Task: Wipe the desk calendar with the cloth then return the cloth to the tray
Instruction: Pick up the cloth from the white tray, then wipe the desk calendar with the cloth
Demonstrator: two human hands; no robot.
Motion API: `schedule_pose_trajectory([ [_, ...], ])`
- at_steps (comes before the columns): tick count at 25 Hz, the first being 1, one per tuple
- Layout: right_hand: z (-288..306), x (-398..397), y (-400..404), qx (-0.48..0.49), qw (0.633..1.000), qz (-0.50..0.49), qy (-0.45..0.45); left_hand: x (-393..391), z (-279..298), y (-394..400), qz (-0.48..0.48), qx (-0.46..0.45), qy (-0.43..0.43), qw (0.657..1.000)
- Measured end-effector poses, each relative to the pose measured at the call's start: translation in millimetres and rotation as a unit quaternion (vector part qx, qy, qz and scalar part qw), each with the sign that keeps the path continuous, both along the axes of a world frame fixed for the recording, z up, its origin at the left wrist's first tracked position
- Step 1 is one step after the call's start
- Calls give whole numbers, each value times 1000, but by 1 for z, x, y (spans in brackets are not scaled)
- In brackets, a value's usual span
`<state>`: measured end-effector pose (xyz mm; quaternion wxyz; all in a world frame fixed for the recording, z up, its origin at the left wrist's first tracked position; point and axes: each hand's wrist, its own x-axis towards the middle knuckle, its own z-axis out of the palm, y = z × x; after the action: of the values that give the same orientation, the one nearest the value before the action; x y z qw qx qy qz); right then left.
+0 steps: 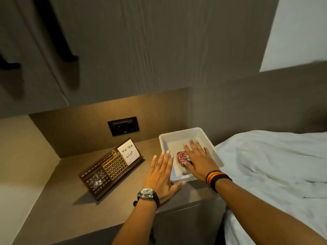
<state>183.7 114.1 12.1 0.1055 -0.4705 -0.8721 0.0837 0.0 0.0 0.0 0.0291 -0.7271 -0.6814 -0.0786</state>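
Observation:
A dark wooden desk calendar point(108, 171) leans on the bedside table, with a brass grid, a white "To Do List" note and whitish smudges on its lower left. To its right stands a white plastic tray point(177, 136). A crumpled red-and-white striped cloth point(181, 157) lies inside it. My right hand point(197, 160) reaches into the tray, fingers spread flat, resting beside and partly over the cloth without gripping it. My left hand point(162, 175), with a wristwatch, hovers open at the tray's near left corner, thumb by the rim.
A black wall socket point(123, 126) sits in the back panel behind the calendar. A bed with white sheets point(269, 165) borders the table on the right. Wardrobe doors with dark handles point(53, 32) rise at the upper left.

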Motion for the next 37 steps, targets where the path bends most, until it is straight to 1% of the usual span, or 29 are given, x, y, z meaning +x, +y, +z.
schedule_pose_trajectory([
  [3,-14,-21,32,-43,996,51,-66,-1,-18,14,14,-48,-1,999],
  [6,-25,-39,50,-91,987,76,-106,-9,-27,23,10,-72,-28,997],
  [8,-29,-45,54,-114,983,79,-119,-13,-29,26,6,-88,-29,996],
  [13,-31,-47,59,-85,990,83,-82,-10,-22,25,4,-110,-26,994],
  [16,-31,-42,63,-72,993,79,-54,-13,-14,24,-11,-127,0,992],
  [18,-26,-38,61,-70,995,68,-17,-24,-8,20,-23,-121,23,992],
  [21,-12,-41,46,-56,994,42,86,-56,8,8,-17,-99,64,993],
  [24,7,-70,17,-39,978,32,204,-102,30,-14,-9,-82,103,991],
  [26,15,-101,-9,-41,965,29,256,-136,46,-31,-3,-78,116,990],
  [31,15,-182,-80,-84,939,44,329,-225,78,-76,-16,-83,165,983],
  [34,1,-220,-122,-117,926,42,356,-267,82,-94,-17,-104,185,977],
  [37,-13,-263,-163,-122,916,22,382,-304,79,-97,-23,-135,189,972],
])
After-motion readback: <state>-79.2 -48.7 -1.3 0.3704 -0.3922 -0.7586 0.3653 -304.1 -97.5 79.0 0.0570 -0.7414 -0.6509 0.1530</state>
